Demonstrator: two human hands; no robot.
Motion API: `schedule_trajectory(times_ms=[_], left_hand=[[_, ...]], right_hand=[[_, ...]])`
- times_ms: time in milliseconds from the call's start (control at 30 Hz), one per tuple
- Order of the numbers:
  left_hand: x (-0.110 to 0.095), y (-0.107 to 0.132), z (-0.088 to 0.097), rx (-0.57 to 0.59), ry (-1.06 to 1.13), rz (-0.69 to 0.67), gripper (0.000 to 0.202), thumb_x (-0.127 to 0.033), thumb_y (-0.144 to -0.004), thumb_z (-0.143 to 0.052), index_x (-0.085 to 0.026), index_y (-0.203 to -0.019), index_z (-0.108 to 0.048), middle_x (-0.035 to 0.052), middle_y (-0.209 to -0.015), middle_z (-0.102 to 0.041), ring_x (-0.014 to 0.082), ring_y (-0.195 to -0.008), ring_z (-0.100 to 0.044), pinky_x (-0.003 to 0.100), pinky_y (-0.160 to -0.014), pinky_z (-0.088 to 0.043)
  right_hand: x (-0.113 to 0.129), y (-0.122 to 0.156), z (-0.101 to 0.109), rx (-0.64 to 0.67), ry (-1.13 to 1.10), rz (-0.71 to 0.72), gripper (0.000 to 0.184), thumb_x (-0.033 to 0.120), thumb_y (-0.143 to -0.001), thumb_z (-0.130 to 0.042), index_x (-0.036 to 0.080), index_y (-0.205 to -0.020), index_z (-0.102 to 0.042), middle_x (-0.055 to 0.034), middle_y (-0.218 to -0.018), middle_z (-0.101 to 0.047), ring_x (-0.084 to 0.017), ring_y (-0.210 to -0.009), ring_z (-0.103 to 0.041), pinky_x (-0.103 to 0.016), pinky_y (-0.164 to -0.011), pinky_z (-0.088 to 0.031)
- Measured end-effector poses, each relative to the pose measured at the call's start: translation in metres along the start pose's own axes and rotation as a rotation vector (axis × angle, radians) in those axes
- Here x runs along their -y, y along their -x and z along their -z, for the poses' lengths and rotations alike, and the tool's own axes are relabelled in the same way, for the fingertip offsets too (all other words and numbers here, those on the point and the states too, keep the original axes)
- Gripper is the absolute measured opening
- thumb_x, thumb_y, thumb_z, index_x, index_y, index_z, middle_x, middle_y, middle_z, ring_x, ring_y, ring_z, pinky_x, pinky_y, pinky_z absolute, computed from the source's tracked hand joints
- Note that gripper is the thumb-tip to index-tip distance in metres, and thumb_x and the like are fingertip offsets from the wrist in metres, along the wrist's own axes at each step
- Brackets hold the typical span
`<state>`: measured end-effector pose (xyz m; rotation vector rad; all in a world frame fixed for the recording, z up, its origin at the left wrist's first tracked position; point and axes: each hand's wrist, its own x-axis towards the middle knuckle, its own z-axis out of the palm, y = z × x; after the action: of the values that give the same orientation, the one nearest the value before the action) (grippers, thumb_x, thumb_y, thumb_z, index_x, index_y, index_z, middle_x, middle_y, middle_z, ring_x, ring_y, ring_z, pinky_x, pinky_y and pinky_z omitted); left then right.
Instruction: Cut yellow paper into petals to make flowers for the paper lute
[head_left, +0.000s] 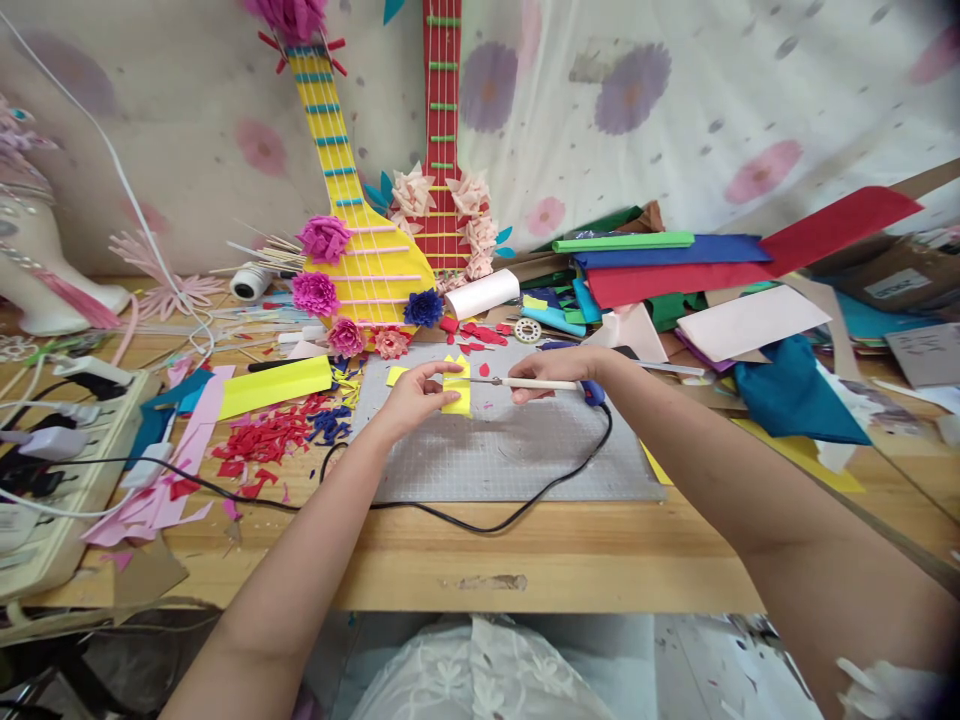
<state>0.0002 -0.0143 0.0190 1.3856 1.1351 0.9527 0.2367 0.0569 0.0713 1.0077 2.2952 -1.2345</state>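
My left hand (420, 397) pinches a small piece of yellow paper (457, 390) between thumb and fingers, above the cutting mat. In my right hand (547, 372) is a pair of scissors (541, 383) with pale handles, held level. Its metal blades point left and meet the edge of the yellow paper. Whether the blades are apart cannot be made out. A blue glue gun (593, 391) lies behind my right wrist, mostly hidden, and its black cord loops across the mat. Another bit of yellow paper (396, 375) shows just left of my left fingers.
Under my hands is a grey cutting mat (450, 470). Red scraps (262, 440) and blue scraps (330, 425) lie left of it. A yellow paper lute (375, 260) leans at the back. Coloured paper sheets (675, 270) are piled right. A power strip (82, 480) sits far left.
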Motion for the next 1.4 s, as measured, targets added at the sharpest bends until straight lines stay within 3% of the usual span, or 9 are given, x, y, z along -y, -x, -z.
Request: schedule_trajectory(times_ms=[967,1233,1400], left_hand=[[-0.004,0.001,0.0,-0.044,0.042,0.033,0.047,-0.022,-0.057,-0.071,-0.013,-0.103,-0.063,-0.0084,-0.045,-0.042,0.0052,-0.044,-0.037,0.019,-0.047,-0.025],[-0.002,0.0,0.0,-0.044,0.045,0.052,0.05,-0.021,-0.057,-0.071,-0.013,-0.106,-0.061,-0.0084,-0.046,-0.043,0.0059,-0.044,-0.039,0.019,-0.048,-0.027],[0.002,0.0,0.004,-0.063,0.051,0.045,0.053,-0.021,-0.057,-0.071,-0.012,-0.108,-0.06,-0.0074,-0.049,-0.045,0.0063,-0.047,-0.042,0.019,-0.05,-0.031]], right_hand=[[0.013,0.002,0.0,-0.024,-0.067,-0.025,0.054,0.07,-0.065,-0.056,0.017,-0.067,-0.049,0.0043,-0.052,-0.043,-0.007,-0.047,-0.037,-0.025,-0.049,-0.026],[0.009,-0.004,-0.002,-0.054,-0.102,-0.036,0.051,0.066,-0.064,-0.059,0.016,-0.065,-0.051,0.0039,-0.051,-0.047,-0.006,-0.044,-0.039,-0.023,-0.046,-0.027],[-0.005,0.005,-0.003,0.0,-0.19,-0.013,0.044,0.058,-0.064,-0.065,0.016,-0.066,-0.052,0.0042,-0.05,-0.048,-0.007,-0.044,-0.043,-0.022,-0.046,-0.03]])
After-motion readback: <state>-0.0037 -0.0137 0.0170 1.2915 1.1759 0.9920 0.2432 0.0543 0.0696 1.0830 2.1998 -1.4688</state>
